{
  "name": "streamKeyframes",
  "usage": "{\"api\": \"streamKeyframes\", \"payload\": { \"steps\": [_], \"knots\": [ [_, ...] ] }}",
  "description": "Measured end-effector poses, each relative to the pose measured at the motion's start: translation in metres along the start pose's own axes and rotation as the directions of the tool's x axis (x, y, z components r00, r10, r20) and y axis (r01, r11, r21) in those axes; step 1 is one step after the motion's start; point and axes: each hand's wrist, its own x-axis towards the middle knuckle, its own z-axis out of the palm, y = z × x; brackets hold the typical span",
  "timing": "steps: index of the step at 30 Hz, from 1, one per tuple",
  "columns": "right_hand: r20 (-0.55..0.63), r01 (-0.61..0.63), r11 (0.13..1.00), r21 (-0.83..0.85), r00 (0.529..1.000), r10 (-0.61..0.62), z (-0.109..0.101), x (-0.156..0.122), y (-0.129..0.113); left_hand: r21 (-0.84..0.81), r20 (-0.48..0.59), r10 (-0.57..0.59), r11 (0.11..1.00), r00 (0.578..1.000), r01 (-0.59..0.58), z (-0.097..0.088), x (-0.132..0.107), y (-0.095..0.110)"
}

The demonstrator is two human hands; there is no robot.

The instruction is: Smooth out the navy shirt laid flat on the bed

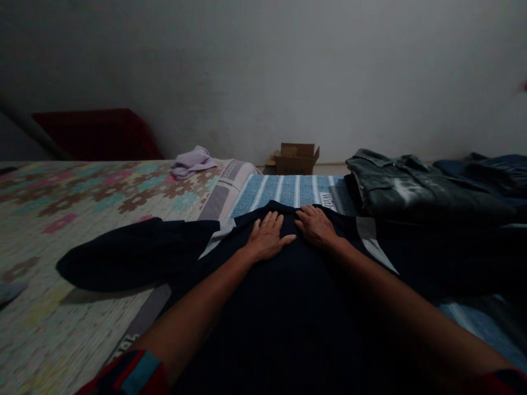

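Note:
A dark navy long-sleeved top (288, 296) with pale grey shoulder patches lies spread out before me, its collar end away from me. One sleeve stretches to the left, the other to the right. My left hand (267, 236) rests flat on the cloth just below the collar, fingers spread. Beside it, my right hand (316, 225) lies on the top near the collar, its fingers extended and slightly bent. Neither hand appears to grip the fabric. The lower part of the top fades into shadow.
Under the top are a blue striped cloth (284, 189) and a flowered bedspread (102, 192). Folded dark green clothing (411, 184) and dark blue garments (489, 170) sit at right. A lilac cloth (192, 162) lies at the back left; an open cardboard box (295, 163) stands by the wall.

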Motion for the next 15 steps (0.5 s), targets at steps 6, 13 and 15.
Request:
{"api": "streamKeyframes", "payload": {
  "steps": [6, 13, 15],
  "knots": [
    [0.026, -0.030, 0.999, -0.023, 0.999, 0.030, -0.002, -0.005, -0.006, 0.009, 0.020, -0.002, 1.000, 1.000, 0.002, 0.001, 0.003, -0.009],
    [0.095, -0.085, 0.996, 0.038, 0.992, 0.081, -0.014, -0.062, -0.027, -0.006, 0.014, 0.012, 1.000, 1.000, -0.012, -0.001, 0.002, -0.009],
    [0.144, -0.142, 0.988, 0.059, 0.981, 0.132, -0.016, -0.074, -0.027, -0.005, 0.023, 0.008, 1.000, 1.000, -0.008, -0.004, 0.002, -0.008]
  ]
}}
